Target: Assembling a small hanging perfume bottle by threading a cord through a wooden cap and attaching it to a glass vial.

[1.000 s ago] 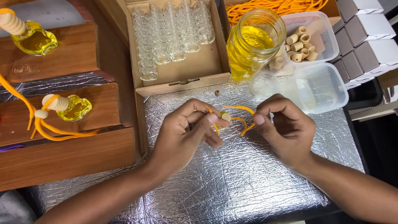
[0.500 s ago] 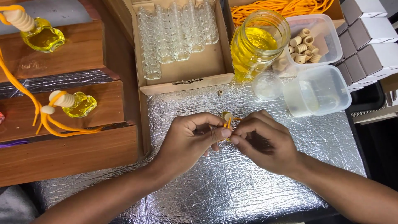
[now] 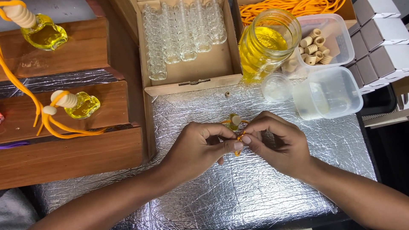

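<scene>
Foil-covered bench (image 3: pixel 255 196): left hand (image 3: pixel 198 149) & right hand (image 3: pixel 279 142) fingertips pinched together on orange cord (image 3: pixel 239 138), small bottle w/ bead (image 3: pixel 234 121) just beyond fingers, prob. steadying for knotting.

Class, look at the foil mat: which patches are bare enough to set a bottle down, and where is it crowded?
Bare foil mat lies below the hands, and left of them beside the wooden steps. Crowded along the far edge: jar, lid, tub, bottle box.
</scene>
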